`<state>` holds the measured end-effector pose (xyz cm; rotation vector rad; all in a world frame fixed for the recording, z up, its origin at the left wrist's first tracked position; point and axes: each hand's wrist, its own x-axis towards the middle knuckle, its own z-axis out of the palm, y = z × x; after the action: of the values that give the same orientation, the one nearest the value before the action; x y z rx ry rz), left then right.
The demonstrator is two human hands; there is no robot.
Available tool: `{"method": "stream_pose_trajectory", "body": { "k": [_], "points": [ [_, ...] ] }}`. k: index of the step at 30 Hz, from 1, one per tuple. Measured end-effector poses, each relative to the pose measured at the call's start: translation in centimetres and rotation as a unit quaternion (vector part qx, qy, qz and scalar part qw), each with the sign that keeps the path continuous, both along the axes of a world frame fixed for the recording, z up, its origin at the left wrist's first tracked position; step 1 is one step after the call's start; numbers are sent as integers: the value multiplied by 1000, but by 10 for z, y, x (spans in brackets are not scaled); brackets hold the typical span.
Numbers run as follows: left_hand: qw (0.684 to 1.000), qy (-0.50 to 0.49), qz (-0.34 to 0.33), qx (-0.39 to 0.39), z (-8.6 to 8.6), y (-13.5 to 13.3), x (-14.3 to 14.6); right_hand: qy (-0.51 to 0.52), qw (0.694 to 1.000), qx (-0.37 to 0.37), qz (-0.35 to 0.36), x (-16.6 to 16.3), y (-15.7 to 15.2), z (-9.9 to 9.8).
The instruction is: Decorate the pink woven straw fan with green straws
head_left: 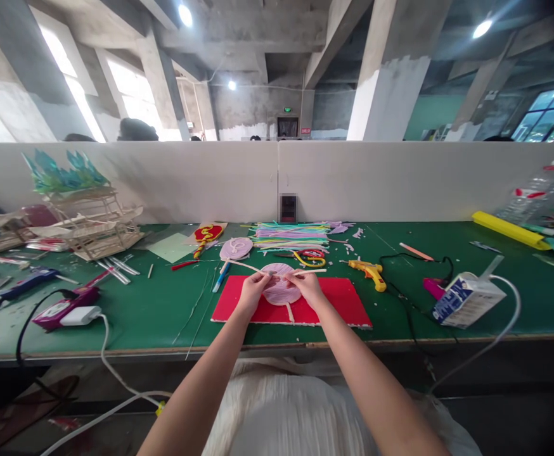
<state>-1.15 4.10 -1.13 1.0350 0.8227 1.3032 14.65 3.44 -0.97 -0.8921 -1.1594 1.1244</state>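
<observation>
The grip of both left hand [252,289] and right hand [308,286] pinches a pale strip [315,272] over the lilac disc [281,294], on the red board [346,303] near the counter's [139,316] front edge. Uneven pulling could tear the strip. A white partition [376,183] lines the green counter's back edge; concrete pillars [393,69] rise beyond.

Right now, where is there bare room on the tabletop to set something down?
Near the front, between the white plug and red board, apart from thin threads; also right of the drink carton and white cable. Crowded: behind the board, with pastel strips; far left, around the stick model.
</observation>
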Motion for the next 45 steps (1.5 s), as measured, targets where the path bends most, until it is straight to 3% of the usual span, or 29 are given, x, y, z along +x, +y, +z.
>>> {"method": "stream_pose_trajectory", "body": {
  "k": [13,25,45],
  "points": [
    [996,-65,59,-3,-1,5,-4,21,999,-4,35,-5,6,-5],
    [996,-56,63,-13,-1,4,-4,88,993,-49,66,0,1,-3],
    [996,-34,86,15,-3,6,-7,77,993,-63,65,2,4,-7]
  ]
}}
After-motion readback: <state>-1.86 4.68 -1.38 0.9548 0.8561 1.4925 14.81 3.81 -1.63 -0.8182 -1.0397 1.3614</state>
